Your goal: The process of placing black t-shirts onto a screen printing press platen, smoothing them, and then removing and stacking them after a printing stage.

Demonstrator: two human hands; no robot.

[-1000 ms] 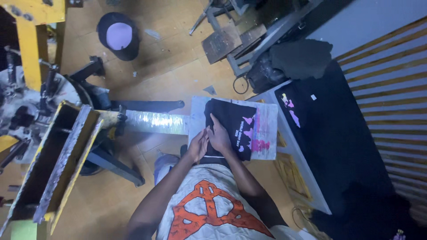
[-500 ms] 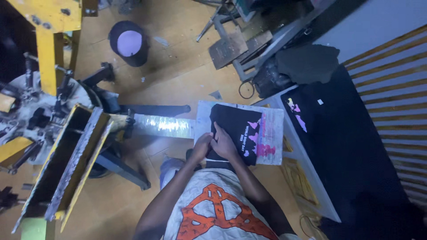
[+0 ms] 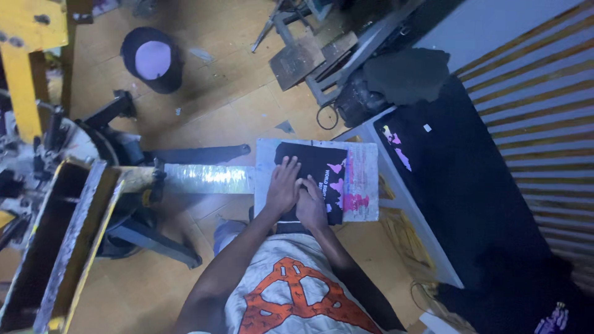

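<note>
both hands lie flat on a black printed garment (image 3: 322,176) spread over the pale printing platen (image 3: 365,185), which sits at the end of a shiny metal arm (image 3: 207,178) of the screen-printing press. the left hand (image 3: 283,185) rests palm down with its fingers spread, on the garment's left edge, where the black cloth meets the bare platen. the right hand (image 3: 311,204) lies just beside it, touching or nearly touching it, also flat and open, pressing on the lower part of the cloth. neither hand grips anything; both only press on the fabric. the garment's pink print (image 3: 346,185) lies uncovered just to the right of the hands. the cloth's near edge hangs off the platen toward the person's body, below the right hand.

to the right of the platen stands a long table draped with dark fabric (image 3: 458,185) that carries a small pink and yellow print. to the left, a yellow-edged screen frame (image 3: 68,235) stands raised. a dark round bucket (image 3: 151,60) sits on the wooden floor, well apart from the hands.
</note>
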